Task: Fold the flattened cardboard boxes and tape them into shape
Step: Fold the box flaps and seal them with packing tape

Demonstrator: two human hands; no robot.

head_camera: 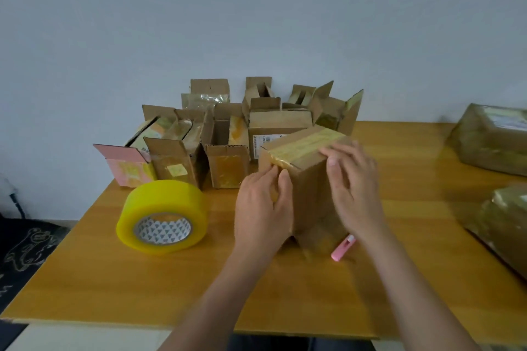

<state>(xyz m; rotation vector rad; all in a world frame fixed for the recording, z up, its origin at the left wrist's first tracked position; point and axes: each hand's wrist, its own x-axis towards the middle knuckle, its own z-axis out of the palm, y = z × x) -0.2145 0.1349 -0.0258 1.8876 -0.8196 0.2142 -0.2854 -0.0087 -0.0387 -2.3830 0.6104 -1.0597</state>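
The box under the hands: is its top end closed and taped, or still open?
Closed and taped. The box stands upright; a strip of yellowish tape runs across its shut top flaps, and both hands press its ends.

Two bare forearms rise from the lower centre of the frame, uncovered to its bottom edge, with no sleeve cuffs in view. The left hand (263,209) and the right hand (355,189) wear nothing. The fingernails are short and unpainted. Motion slightly blurs both hands.

bare table (256,293) in front, tape roll (162,216) left, open boxes (228,134) crowding behind
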